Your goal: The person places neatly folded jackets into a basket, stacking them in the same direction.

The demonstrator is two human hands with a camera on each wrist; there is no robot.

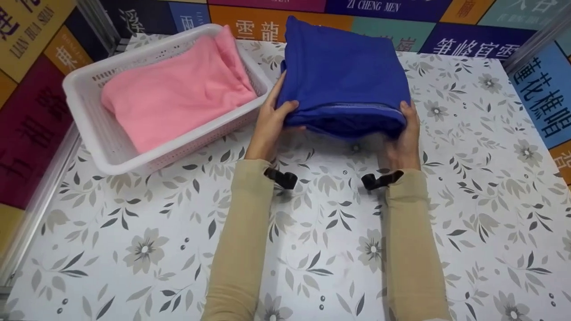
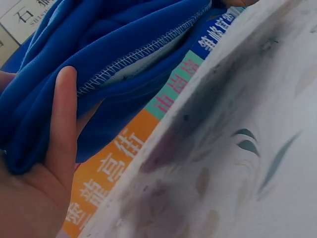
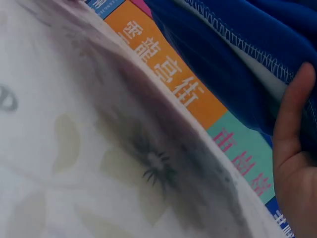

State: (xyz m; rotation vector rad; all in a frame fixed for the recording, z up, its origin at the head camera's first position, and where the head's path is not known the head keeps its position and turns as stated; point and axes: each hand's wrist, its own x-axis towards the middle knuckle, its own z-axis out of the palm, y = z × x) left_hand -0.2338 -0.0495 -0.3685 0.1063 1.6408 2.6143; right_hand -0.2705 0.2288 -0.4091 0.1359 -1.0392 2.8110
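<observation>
A folded blue garment [image 1: 345,67] is held up off the table between both hands. My left hand [image 1: 270,118] grips its left edge, thumb on top and the other fingers partly hidden beneath. On the opposite edge my right hand [image 1: 407,133] holds it the same way. In the left wrist view, a white-stitched hem of the blue cloth [image 2: 143,54] shows beside the thumb. The right wrist view has the thumb pressing on the blue cloth [image 3: 223,64] near that stitching. A folded pink garment [image 1: 178,91] lies in a white plastic basket [image 1: 105,162] to the left.
The table [image 1: 330,249] has a white cover printed with grey flowers and leaves. Colourful panels [image 1: 267,22] with Chinese characters stand along its back and sides. A black strap mount [image 1: 281,178] sits at the left wrist, another [image 1: 381,179] at the right.
</observation>
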